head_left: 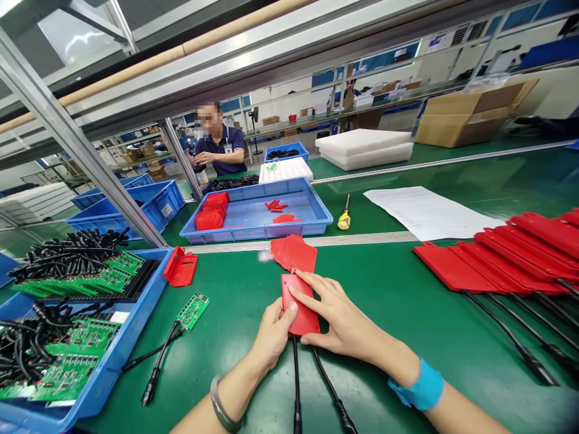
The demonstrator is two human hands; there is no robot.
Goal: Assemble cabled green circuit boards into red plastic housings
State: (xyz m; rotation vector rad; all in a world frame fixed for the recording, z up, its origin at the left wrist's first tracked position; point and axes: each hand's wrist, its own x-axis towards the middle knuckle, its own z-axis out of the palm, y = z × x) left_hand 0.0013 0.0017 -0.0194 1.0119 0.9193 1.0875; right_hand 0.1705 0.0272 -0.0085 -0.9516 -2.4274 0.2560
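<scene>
A red plastic case (298,304) lies flat on the green mat in front of me, with two black cables (297,386) running out of its near end. My left hand (274,334) grips its near left corner, thumb on top. My right hand (337,316) rests on it with fingers stretched flat over the lid. A small stack of red lids (295,252) lies just beyond the case.
A blue bin (136,325) of green circuit boards with black cables stands at left. A loose board with cable (192,311) and an open red case half (181,267) lie beside it. Finished red cases (497,259) line the right. A blue tray (257,232), screwdriver (344,218) and paper (425,211) lie beyond. A co-worker (219,147) sits opposite.
</scene>
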